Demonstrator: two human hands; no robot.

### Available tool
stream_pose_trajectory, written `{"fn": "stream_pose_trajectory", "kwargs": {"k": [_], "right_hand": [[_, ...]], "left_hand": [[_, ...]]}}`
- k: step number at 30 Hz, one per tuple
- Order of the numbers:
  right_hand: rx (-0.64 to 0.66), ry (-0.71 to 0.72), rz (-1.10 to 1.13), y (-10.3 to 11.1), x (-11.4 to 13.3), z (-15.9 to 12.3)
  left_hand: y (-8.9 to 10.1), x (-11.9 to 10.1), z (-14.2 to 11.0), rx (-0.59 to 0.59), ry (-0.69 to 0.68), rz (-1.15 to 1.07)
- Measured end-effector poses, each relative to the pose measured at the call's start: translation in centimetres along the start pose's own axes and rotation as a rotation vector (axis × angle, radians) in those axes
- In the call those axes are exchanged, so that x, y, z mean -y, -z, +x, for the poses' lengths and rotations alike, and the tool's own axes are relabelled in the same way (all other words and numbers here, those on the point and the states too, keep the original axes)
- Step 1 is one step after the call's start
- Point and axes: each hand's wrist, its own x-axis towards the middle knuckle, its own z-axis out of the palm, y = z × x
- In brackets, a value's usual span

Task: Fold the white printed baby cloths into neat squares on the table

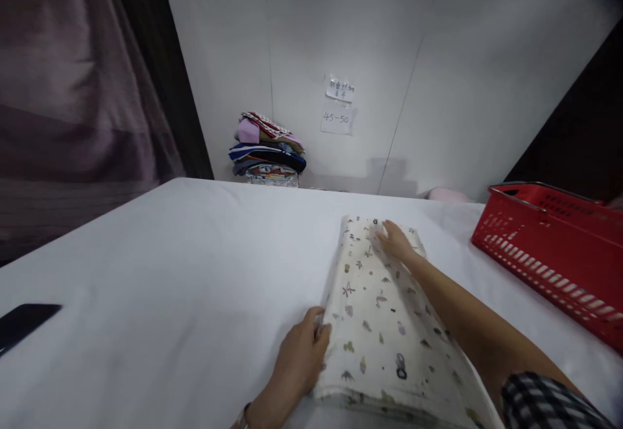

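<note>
A long folded white cloth, printed with small plants and other little motifs, lies on the white-covered table in front of me. My left hand is at its near left edge, thumb and fingers closed on the fold. Across the far end of the cloth reaches my right hand, its fingers stretched out and resting on the top layer. Below my right forearm, the right side of the cloth spreads loosely toward the near edge of the view.
A red perforated basket with a metal handle stands at the right. Folded clothes are piled behind the table's far edge, against the wall. A dark flat object lies at the left. Paper signs hang on the wall.
</note>
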Motion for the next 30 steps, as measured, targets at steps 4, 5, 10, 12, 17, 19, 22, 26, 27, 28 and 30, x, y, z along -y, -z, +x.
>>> {"fn": "stream_pose_trajectory", "kwargs": {"k": [4,5,10,12,17,19,22,26,27,28,30], "right_hand": [[0.118,0.212,0.031,-3.2,5.5,0.4],[0.145,0.235,0.032,-3.8,6.3,0.4],[0.227,0.256,0.027,-4.4,7.2,1.0],[0.223,0.252,0.027,-3.9,7.3,1.6],[0.176,0.234,0.019,-4.4,8.8,2.5],[0.188,0.231,0.014,-5.2,9.5,2.6],[0.215,0.232,0.009,-5.6,9.7,3.1],[0.228,0.232,0.001,-4.4,8.5,4.6],[0.214,0.219,-0.005,-4.1,8.0,5.0],[0.198,0.201,-0.012,-3.8,7.6,5.3],[0.184,0.159,-0.030,-3.8,6.6,5.7]], "left_hand": [[0.0,-0.1,-0.1,-0.004,-0.008,0.060],[0.0,-0.1,-0.1,-0.002,-0.006,0.078],[-0.1,-0.1,0.0,0.001,-0.001,0.172],[-0.2,-0.1,-0.1,0.001,0.000,0.187],[-0.1,-0.3,-0.2,0.011,-0.008,0.179],[0.0,-0.4,-0.3,0.021,-0.006,0.178],[0.1,-0.6,-0.3,0.033,0.013,0.191],[-0.1,-0.4,-0.2,0.038,0.002,0.199],[-0.1,-0.3,-0.2,0.037,-0.001,0.199],[-0.2,-0.2,-0.1,0.035,0.000,0.199],[-0.3,-0.1,0.0,0.037,0.008,0.198]]}}
